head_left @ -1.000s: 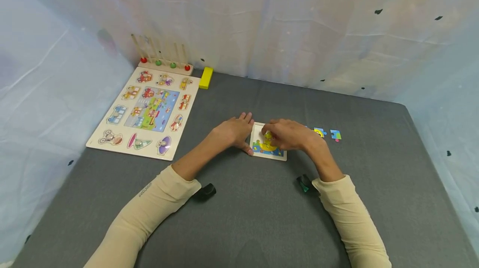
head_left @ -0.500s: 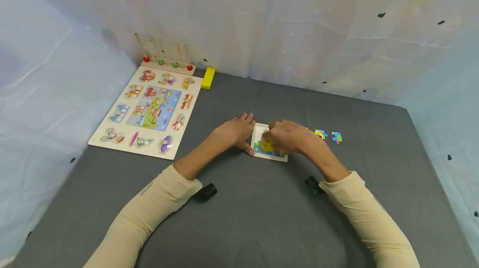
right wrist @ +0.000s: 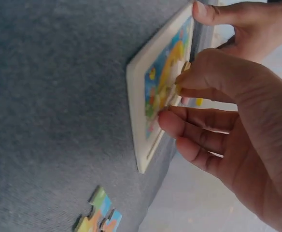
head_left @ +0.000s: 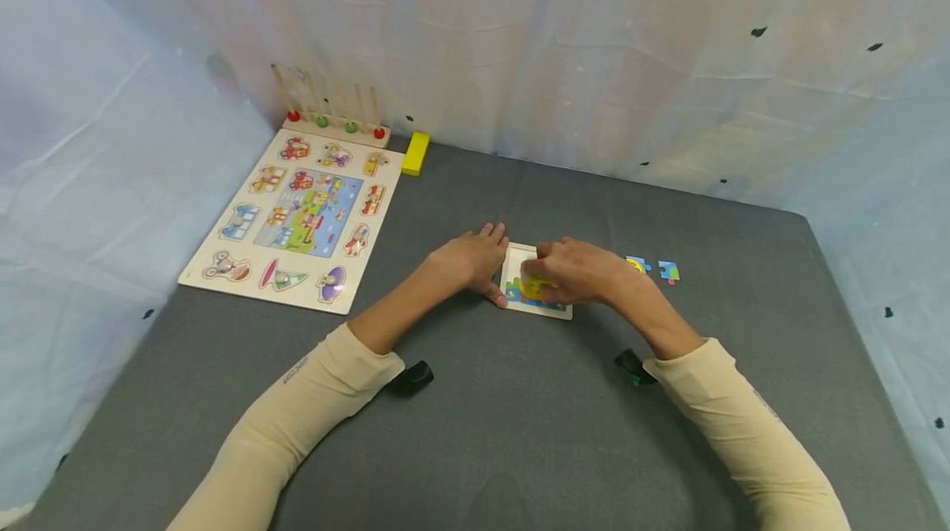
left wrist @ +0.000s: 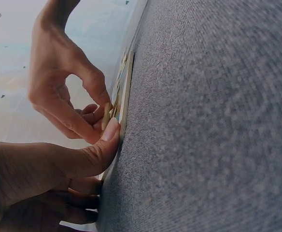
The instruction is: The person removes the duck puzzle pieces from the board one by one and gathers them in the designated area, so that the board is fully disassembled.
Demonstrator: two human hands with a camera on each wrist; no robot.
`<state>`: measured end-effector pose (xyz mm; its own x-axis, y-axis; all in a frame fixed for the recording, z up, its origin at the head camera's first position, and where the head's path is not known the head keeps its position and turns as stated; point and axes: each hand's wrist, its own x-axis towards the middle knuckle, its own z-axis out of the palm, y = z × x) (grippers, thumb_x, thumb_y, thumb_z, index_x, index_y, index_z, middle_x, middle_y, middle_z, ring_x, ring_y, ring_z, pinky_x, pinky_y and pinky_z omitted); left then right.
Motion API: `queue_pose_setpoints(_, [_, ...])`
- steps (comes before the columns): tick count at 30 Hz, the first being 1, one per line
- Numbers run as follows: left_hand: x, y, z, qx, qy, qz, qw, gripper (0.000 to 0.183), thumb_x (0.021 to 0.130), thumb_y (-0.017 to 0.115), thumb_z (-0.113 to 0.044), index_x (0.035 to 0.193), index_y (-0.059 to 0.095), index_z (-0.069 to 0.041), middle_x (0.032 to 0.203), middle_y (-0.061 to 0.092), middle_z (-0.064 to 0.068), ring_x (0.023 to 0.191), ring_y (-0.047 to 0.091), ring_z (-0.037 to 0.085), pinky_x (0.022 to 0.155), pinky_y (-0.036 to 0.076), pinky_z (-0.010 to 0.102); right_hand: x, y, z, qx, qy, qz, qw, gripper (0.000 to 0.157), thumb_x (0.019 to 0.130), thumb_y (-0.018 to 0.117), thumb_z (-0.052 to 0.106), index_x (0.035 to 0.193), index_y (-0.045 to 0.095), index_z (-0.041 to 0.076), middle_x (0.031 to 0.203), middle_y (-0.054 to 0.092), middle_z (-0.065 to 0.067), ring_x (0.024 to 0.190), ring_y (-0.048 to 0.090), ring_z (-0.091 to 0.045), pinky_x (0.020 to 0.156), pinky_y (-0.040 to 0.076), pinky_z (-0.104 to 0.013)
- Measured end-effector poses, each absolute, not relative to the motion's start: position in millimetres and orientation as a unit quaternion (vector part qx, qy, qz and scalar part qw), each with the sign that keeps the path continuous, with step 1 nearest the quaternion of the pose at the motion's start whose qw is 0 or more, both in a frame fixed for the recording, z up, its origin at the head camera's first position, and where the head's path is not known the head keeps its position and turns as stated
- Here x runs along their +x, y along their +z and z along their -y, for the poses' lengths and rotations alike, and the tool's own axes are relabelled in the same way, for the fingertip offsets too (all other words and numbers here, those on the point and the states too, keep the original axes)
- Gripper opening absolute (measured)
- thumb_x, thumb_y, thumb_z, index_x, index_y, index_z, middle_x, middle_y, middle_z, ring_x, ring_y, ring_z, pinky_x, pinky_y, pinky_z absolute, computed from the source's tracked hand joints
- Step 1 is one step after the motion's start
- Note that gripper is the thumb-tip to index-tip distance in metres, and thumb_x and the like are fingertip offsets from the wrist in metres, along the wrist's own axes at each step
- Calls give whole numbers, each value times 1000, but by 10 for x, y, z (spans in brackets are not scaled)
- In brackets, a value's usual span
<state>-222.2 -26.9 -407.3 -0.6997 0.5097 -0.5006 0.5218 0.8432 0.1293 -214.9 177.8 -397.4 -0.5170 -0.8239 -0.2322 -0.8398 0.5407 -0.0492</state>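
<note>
Person, 2 arms in view: each wears a long, close-fitting sleeve of plain beige or cream fabric, the left sleeve and the right sleeve both ending just short of the wrist, with faint small lettering printed near each cuff, too small to read. 1 small dark device sits under each forearm at the cuff: the left wrist unit is black, the right wrist unit black with a green tint. Left hand and right hand are bare: no gloves, rings or watch visible.
</note>
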Motion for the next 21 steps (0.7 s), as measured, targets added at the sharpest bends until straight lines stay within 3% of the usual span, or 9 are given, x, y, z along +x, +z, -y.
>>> queue_pose_setpoints(9, [-2227, -4077, 248, 287, -24, -921, 261, 117, 87, 73, -63, 166, 15, 1, 176, 3, 20, 166, 9, 36, 133, 22, 50, -2165, -3867, -1944, -438, 4, -893, 103, 44, 96, 72, 16, 137, 67, 3, 112, 69, -13, 78, 66, -19, 74, 58, -40])
queue_pose_setpoints(12, [-2231, -4075, 236, 289, -25, -921, 261, 118, 87, 73, -63, 166, 15, 1, 177, 3, 20, 166, 8, 36, 134, 22, 50, -2147, -3776, -2101, -406, -17, -908, 101, 43, 96, 71, 14, 137, 66, 2, 113, 70, -12, 79, 66, -18, 73, 58, -40])
queue_pose_setpoints(18, [-2239, -4075, 241, 290, -27, -919, 266, 117, 87, 73, -63, 166, 15, 1, 177, 3, 20, 166, 7, 36, 133, 23, 50, -2054, -3609, -2501, -303, -69, -938, 155, 40, 93, 70, 9, 132, 64, 1, 116, 72, -8, 96, 70, -21, 81, 59, -44])
queue_pose_setpoints(21, [-2243, -4077, 258, 291, -22, -919, 266, 117, 87, 74, -63, 166, 16, 2, 176, 4, 21, 165, 8, 37, 133, 24, 51, -2005, -3600, -2713, -279, -63, -943, 170, 37, 92, 71, 8, 128, 66, 2, 114, 72, -8, 96, 69, -21, 82, 59, -45])
